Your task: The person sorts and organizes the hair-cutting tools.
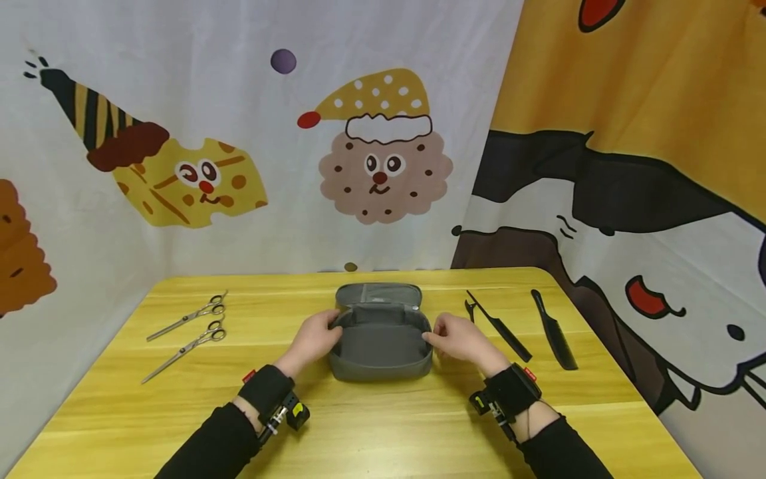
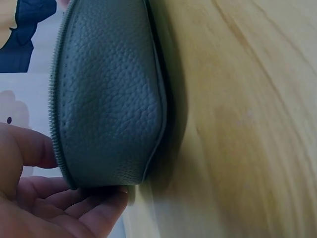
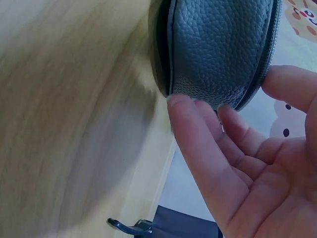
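Observation:
A grey leather-look zippered case (image 1: 381, 371) lies on the table with its lid folded back, and its inside shows bare. My left hand (image 1: 316, 339) grips the case's left wall, thumb over the rim and fingers outside. At the opposite wall, my right hand (image 1: 461, 338) pinches the rim between thumb and fingers. Up close in the left wrist view, the pebbled side of the case (image 2: 109, 94) stands on the wood, zipper teeth along its edge. The right wrist view has fingertips under the case's side (image 3: 218, 49) and the thumb at the zipper.
Two pairs of scissors, an upper (image 1: 185, 319) and a lower (image 1: 184, 350), lie on the left of the wooden table (image 1: 383, 432). To the right are a thin-tailed black comb (image 1: 511, 339) and a wider black comb (image 1: 556, 336). A printed curtain (image 1: 239, 253) hangs behind.

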{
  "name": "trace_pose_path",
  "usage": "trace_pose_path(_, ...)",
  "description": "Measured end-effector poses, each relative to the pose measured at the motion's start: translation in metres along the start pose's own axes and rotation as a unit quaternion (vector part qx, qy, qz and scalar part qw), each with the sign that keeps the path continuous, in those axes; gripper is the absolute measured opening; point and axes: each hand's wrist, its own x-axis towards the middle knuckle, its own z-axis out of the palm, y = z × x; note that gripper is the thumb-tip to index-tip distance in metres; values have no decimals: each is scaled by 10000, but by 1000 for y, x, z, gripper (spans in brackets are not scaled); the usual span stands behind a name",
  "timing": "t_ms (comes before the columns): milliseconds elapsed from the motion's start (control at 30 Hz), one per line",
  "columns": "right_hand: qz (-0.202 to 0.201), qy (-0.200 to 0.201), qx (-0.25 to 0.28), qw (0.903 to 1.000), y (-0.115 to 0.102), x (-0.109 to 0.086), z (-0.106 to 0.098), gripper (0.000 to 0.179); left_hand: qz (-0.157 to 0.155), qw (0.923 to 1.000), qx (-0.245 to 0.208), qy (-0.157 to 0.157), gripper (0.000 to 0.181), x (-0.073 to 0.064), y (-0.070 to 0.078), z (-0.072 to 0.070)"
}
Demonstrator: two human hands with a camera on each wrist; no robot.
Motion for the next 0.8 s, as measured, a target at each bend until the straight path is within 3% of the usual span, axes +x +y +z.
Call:
trace_pose_path(300, -255, 252, -255, 9990, -2, -3, -1, 38, 162, 9998, 18, -68, 42, -12, 2, -16)
trace_pose_path(533, -505, 429, -179, 9976, 0, -5, -2, 41, 69, 9999, -107, -96, 50, -27, -10, -41)
trace_pose_path(800, -1001, 915, -304, 9903, 4, -5, -2, 39, 232, 9967, 712, 302, 48, -41, -33, -81)
